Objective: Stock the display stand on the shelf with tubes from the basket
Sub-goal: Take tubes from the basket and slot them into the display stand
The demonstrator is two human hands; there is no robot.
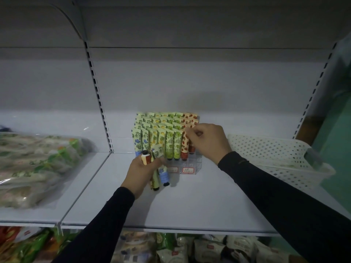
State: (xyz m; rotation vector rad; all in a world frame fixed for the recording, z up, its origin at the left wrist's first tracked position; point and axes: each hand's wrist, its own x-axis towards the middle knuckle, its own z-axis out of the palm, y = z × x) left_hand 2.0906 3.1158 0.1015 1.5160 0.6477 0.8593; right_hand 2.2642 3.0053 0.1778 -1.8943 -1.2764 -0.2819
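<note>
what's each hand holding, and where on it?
Left hand grips a bunch of tubes around their middles. Right hand pinches the red tube near its top, at the stand.

Both arms, in dark long sleeves, are stretched forward toward the display stand. The left hand is held just in front of the stand's left end, its fingers curled in a grip round a bundle of tubes. The right hand is raised at the stand's right end, and the top of a red-patterned tube is pinched between thumb and fingertips.
</note>
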